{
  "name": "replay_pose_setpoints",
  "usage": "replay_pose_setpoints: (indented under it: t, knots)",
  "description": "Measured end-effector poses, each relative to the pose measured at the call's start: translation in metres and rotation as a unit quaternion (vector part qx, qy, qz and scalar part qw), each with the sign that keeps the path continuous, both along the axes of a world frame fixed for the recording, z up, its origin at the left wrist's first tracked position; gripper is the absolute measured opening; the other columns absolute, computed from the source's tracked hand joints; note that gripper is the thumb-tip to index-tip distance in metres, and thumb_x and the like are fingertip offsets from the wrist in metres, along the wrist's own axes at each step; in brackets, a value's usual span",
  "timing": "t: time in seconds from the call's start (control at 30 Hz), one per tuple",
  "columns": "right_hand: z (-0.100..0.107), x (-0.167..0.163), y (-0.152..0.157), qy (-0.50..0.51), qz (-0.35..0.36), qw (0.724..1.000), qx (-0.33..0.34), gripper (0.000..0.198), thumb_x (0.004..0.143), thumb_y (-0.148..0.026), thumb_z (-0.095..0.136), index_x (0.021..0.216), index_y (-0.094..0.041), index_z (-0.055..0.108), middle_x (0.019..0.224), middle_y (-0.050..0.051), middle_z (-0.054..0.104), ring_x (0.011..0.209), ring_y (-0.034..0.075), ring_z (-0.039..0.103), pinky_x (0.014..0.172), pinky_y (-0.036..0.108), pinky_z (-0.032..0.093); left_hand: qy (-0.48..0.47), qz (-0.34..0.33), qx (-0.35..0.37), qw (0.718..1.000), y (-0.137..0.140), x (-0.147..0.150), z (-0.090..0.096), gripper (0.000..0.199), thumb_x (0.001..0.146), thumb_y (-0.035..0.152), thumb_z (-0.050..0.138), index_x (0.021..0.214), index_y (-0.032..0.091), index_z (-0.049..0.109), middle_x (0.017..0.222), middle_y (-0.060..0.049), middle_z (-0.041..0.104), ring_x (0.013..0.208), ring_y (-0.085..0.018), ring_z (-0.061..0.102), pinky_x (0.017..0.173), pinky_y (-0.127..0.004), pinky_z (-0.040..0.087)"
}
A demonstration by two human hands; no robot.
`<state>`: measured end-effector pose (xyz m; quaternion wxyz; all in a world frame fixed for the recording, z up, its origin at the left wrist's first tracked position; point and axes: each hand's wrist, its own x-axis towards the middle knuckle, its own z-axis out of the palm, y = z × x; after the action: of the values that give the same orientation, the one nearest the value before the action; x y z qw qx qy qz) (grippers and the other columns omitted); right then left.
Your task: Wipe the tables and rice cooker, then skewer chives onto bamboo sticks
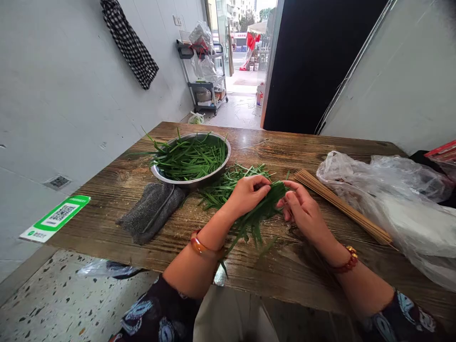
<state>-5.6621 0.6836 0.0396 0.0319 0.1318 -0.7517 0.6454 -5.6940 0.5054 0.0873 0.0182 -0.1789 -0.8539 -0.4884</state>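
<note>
My left hand (pixel 250 194) is closed around a bunch of garlic chives (pixel 273 195), its thumb pressed along the top. Long loose leaves trail from the bunch toward the table's front edge. At the bunch's right end is my right hand (pixel 302 207), with curled fingers and the thumb and forefinger at the leaf edge. What lies inside its fingers is partly hidden. Behind my hands, a pile of cut chives (pixel 228 183) lies on the wooden table (pixel 281 270). A metal basin (pixel 203 181) heaped with chives stands farther back on the left.
A bundle of thin wooden skewers (pixel 344 207) lies to the right, beside crumpled clear plastic bags (pixel 399 199). Left of my hands sits a dark grey mesh cloth (pixel 152 211). A green QR-code card (pixel 59 217) is at the left table edge. Beyond the table stands a trolley (pixel 204 85).
</note>
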Motion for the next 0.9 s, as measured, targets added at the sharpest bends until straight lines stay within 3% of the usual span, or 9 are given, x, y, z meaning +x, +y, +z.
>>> replay_pose_setpoints:
  t: [0.13, 0.33, 0.6, 0.77, 0.9]
  knots:
    - [-0.003, -0.002, -0.001, 0.002, 0.019, 1.000, 0.008, 0.049, 0.094, -0.045, 0.052, 0.135, -0.019, 0.045, 0.067, -0.005, 0.060, 0.044, 0.010, 0.046, 0.046, 0.025, 0.039, -0.004, 0.025, 0.011, 1.000, -0.002, -0.001, 0.001, 0.018, 0.083, 0.023, 0.056, 0.087, 0.012, 0.069, 0.074, -0.001, 0.065, 0.067, -0.012, 0.053, 0.064, -0.023, 0.041]
    - [-0.001, -0.001, -0.001, 0.020, 0.003, 1.000, 0.012, 0.051, 0.096, -0.039, 0.049, 0.142, -0.020, 0.041, 0.060, -0.007, 0.054, 0.046, 0.011, 0.044, 0.046, 0.024, 0.037, -0.016, -0.015, 0.042, 0.999, 0.001, 0.000, -0.002, 0.021, 0.084, 0.030, 0.058, 0.087, 0.013, 0.070, 0.076, -0.001, 0.065, 0.069, -0.012, 0.053, 0.066, -0.024, 0.041]
    - [0.000, 0.000, -0.001, 0.022, 0.011, 1.000, 0.014, 0.053, 0.096, -0.040, 0.049, 0.144, -0.019, 0.041, 0.060, -0.006, 0.053, 0.048, 0.011, 0.045, 0.046, 0.023, 0.036, -0.055, -0.068, 0.086, 0.992, 0.002, 0.000, -0.006, 0.019, 0.083, 0.031, 0.059, 0.081, 0.013, 0.065, 0.070, 0.002, 0.054, 0.065, -0.010, 0.045, 0.062, -0.023, 0.036]
    - [0.001, -0.002, 0.000, -0.012, 0.017, 1.000, -0.011, 0.060, 0.093, -0.049, 0.051, 0.142, -0.017, 0.041, 0.065, -0.004, 0.058, 0.044, 0.010, 0.045, 0.044, 0.024, 0.037, -0.043, -0.075, 0.063, 0.994, 0.004, 0.002, -0.004, 0.016, 0.084, 0.027, 0.058, 0.079, 0.013, 0.063, 0.069, 0.003, 0.052, 0.065, -0.009, 0.043, 0.062, -0.023, 0.035]
    - [-0.001, -0.005, 0.002, 0.004, -0.011, 1.000, 0.009, 0.054, 0.091, -0.052, 0.052, 0.132, -0.017, 0.052, 0.058, -0.006, 0.052, 0.045, 0.012, 0.046, 0.047, 0.026, 0.038, -0.043, -0.098, 0.031, 0.994, 0.010, 0.005, -0.007, 0.016, 0.084, 0.027, 0.057, 0.081, 0.013, 0.065, 0.070, 0.002, 0.055, 0.065, -0.009, 0.046, 0.062, -0.022, 0.037]
